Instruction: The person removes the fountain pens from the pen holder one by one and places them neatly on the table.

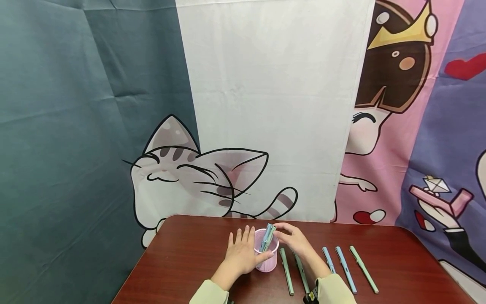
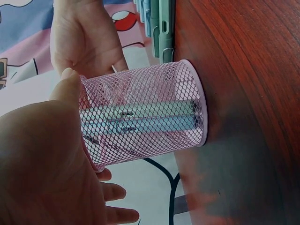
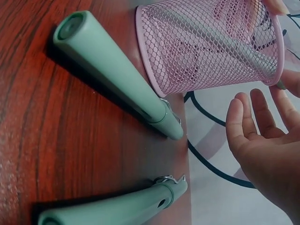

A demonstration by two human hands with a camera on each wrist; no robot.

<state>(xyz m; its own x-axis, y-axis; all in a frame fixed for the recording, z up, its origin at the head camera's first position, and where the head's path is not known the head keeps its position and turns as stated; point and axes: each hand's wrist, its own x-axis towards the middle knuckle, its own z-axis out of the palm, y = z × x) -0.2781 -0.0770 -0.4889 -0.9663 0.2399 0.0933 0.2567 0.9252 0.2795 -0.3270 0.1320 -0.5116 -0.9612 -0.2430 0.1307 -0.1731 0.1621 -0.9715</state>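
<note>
A pink mesh pen holder [image 1: 267, 265] stands upright on the table, with blue [image 1: 267, 234] and green [image 1: 270, 240] pens leaning inside it. My left hand [image 1: 243, 252] rests against the holder's left side near the rim, fingers spread and straight, thumb across its front. At the right of the rim, my right hand [image 1: 294, 240] has its thumb and forefinger at the top of the green pen, seemingly pinching it. Its other fingers hang loosely bent in the right wrist view. Two green pens [image 3: 112, 70] lie on the table beside the holder, nearest the right hand.
Farther right on the wooden table [image 1: 182, 253] lie two blue pens [image 1: 346, 270] and another green pen [image 1: 364, 270], roughly side by side. A printed cloth backdrop [image 1: 273, 105] hangs behind the table's far edge.
</note>
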